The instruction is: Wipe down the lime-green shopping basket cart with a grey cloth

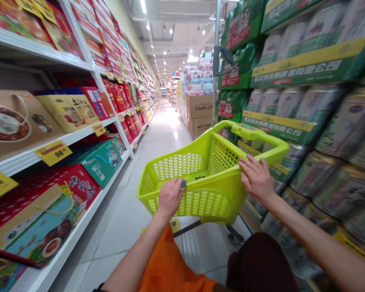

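Observation:
A lime-green plastic shopping cart [213, 198] stands sideways in front of me, its mesh basket tilted in view. My left hand [171, 197] is closed over the near rim of the basket. A small grey piece [183, 184] shows at its fingertips; I cannot make out what it is. Further right, my right hand [257, 178] grips the rim close to the handle [261, 138], fingers bent over the edge. A small dark patch, too unclear to name, shows on the basket floor. Part of the cart's dark frame and a wheel [235, 234] appear underneath.
Shelves [88, 61] with boxed gifts and yellow price tags line the left. Stacked packs of beer cans [286, 105] rise close on the right, beside a metal post [216, 61]. Brown cartons [199, 107] stand farther along the tiled aisle [166, 121].

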Available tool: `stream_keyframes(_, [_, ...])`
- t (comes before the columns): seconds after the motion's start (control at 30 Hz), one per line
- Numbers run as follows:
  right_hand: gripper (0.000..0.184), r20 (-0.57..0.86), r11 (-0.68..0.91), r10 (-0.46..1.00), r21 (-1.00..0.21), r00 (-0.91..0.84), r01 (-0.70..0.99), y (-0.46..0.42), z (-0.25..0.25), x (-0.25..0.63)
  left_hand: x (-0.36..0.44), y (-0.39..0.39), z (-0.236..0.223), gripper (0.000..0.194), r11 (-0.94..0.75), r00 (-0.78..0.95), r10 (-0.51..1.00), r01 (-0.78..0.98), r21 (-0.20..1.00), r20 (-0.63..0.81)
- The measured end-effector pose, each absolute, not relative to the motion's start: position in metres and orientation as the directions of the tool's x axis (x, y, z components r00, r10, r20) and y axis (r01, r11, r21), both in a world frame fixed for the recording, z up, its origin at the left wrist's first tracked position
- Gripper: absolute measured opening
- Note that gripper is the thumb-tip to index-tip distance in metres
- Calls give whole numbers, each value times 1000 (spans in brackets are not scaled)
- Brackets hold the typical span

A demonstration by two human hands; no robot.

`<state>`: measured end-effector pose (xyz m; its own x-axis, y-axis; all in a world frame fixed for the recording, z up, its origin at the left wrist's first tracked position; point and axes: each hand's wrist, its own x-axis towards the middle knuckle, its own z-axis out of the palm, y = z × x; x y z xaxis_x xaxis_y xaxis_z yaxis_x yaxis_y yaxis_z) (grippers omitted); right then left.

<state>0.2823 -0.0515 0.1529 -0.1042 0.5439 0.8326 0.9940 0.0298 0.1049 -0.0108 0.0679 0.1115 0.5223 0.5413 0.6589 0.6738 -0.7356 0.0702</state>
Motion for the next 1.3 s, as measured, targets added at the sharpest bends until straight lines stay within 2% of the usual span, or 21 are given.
stream_keyframes(0.13, [39, 817, 47, 556, 151, -152, 987, -45, 155, 264, -19, 81, 113, 25, -662, 411, 621, 731, 165, 668])
stream_keyframes(0.3, [39, 793, 52, 583, 180, -176, 982, -33, 157, 245, 89, 65, 141, 26, -792, 503, 549, 568, 224, 667])
stream_keyframes(0.4, [39, 771, 41, 613, 187, -172, 982, -24, 158, 245, 131, 60, 154, 26, -826, 523, 509, 521, 217, 683])
stream_keyframes(0.53, [40, 755, 42, 633, 188, -172, 981, -14, 159, 257, 103, 80, 146, 24, -810, 544, 531, 552, 199, 650])
stream_keyframes(0.73, [40, 767, 44, 620, 176, -165, 983, -8, 157, 270, 26, 112, 119, 22, -706, 466, 622, 682, 192, 629])
stream_keyframes(0.87, [38, 801, 13, 586, 145, -125, 989, -7, 153, 264, 65, 98, 126, 24, -748, 488, 589, 631, 206, 644])
stream_keyframes(1.07, [38, 797, -3, 593, 150, -119, 989, -14, 154, 267, 145, 70, 154, 27, -855, 605, 458, 500, 138, 651])
stream_keyframes(1.17, [36, 781, -3, 610, 174, -136, 985, -19, 157, 276, 128, 73, 151, 26, -853, 638, 453, 514, 93, 623])
stream_keyframes(1.3, [35, 782, 4, 606, 179, -144, 984, -24, 156, 283, 60, 90, 125, 27, -812, 616, 459, 583, 22, 641])
